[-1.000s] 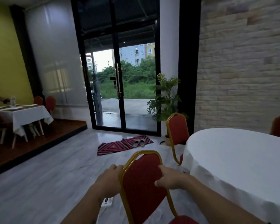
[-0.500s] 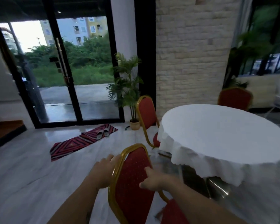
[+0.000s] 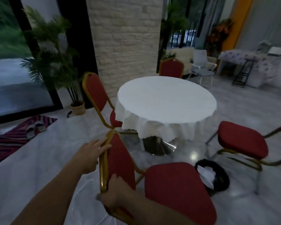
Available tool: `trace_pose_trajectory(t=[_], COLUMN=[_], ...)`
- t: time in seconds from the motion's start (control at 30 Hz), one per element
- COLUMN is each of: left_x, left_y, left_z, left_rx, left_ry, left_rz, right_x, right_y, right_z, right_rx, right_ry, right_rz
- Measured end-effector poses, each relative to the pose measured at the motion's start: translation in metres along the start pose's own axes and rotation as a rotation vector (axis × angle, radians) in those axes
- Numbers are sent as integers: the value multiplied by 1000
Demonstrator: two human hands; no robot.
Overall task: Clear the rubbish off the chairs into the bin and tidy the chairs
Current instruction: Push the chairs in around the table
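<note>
A red chair with a gold frame (image 3: 173,184) stands right in front of me, its seat bare. My left hand (image 3: 89,153) rests on the top left edge of its backrest, fingers stretched along the frame. My right hand (image 3: 118,194) is closed around the backrest's near lower edge. A black bin (image 3: 221,172) holding crumpled white paper sits on the floor just right of the seat. Three more red chairs stand around the round white-clothed table (image 3: 167,101): one at the left (image 3: 96,95), one behind (image 3: 171,68), one at the right (image 3: 242,140).
A potted palm (image 3: 55,62) stands by the glass door at left. A striped mat (image 3: 15,138) with slippers lies on the floor. A white chair (image 3: 201,69) and a cloth-covered table (image 3: 250,59) are at the back right.
My view has swung right and down, bringing the whole table, the bin and the right chair into sight. The chair I hold has turned, and my right hand has slid down its backrest.
</note>
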State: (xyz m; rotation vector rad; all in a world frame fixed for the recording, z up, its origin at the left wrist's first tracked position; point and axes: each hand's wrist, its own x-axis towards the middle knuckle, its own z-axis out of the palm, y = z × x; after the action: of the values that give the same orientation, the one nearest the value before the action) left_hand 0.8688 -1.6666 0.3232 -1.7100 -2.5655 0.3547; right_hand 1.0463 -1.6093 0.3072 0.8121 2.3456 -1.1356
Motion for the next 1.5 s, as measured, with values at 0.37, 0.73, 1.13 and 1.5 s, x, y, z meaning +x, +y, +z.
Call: trace_pose_trajectory(t=[0.37, 0.73, 1.13, 1.5], left_x=[-7, -45, 14, 94], left_y=[-7, 6, 104, 197], left_z=[9, 19, -9, -40], left_rx=[-236, -276, -417, -449], left_ry=[115, 180, 195, -17], left_rz=[40, -117, -27, -68], right_x=[7, -5, -43, -38], right_y=[-12, 20, 150, 253], right_z=[24, 8, -116, -189], right_rx=[-75, -191, -306, -388], right_ry=[143, 43, 231, 404], right_rz=[20, -123, 12, 34])
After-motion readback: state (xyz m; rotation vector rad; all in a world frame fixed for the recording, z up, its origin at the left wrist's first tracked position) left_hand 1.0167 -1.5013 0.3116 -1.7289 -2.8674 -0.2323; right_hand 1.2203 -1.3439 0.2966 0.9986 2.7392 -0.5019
